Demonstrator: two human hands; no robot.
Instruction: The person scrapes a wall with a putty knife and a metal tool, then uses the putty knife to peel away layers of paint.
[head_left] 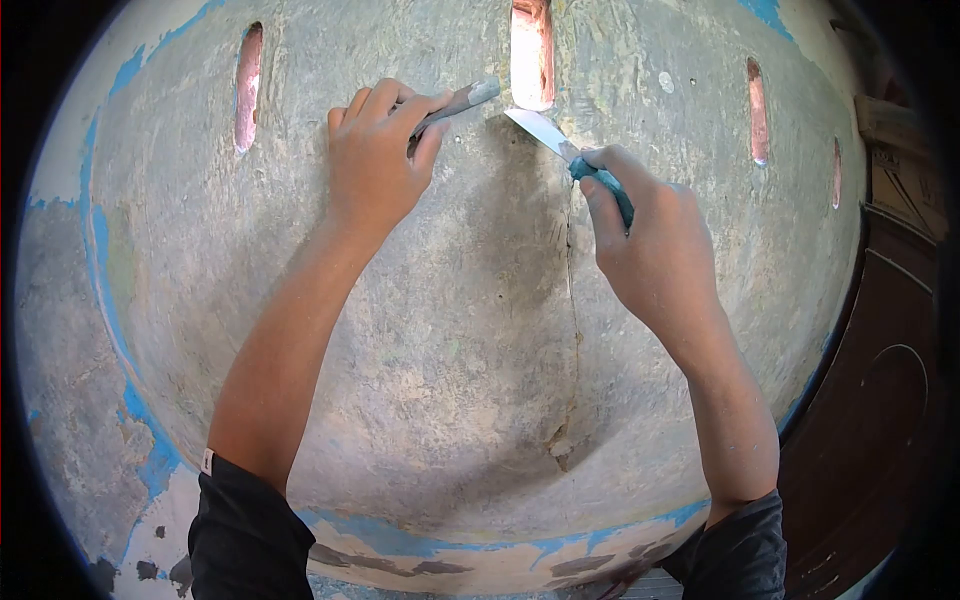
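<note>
My left hand (380, 150) is closed around a grey, dusty tool (462, 104) whose flat end points up and right. My right hand (650, 230) grips the teal handle of a putty knife (542, 132). The knife's bright blade points up and left, its tip just below the middle slot (532, 55) in the grey plastered wall (430, 330). A thin crack (574, 340) runs down the wall below the knife, ending at a small chipped spot.
Narrow slots (248, 88) pierce the wall at left and right. Peeling blue paint (150, 450) borders the grey area. A dark brown panel (860, 400) stands at the right, with a cardboard box (905, 180) above it.
</note>
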